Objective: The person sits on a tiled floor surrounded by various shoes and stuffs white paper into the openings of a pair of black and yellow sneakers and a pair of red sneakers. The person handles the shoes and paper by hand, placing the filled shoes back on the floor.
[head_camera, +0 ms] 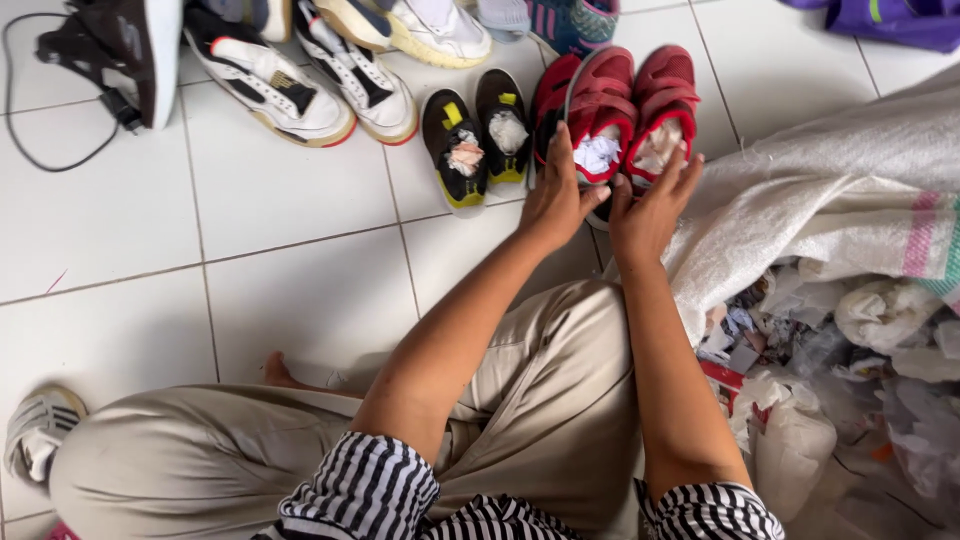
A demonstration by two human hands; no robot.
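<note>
Red shoes (630, 110), a small pair with strap closures, sat side by side on the white tiled floor (110, 220) at upper centre of the frame, each stuffed with crumpled paper. Your left hand (556, 196) rested on the heel of the left-hand shoe, fingers loosely spread; your right hand (650, 205) cupped the heel of the other, open and not clamped. They looked light, soft in the upper and firmer at the sole, so the heel or sole edge was the likely place to grip. Black-and-yellow shoes (478, 138) stood just to their left; a woven sack (800, 210) lay at right.
</note>
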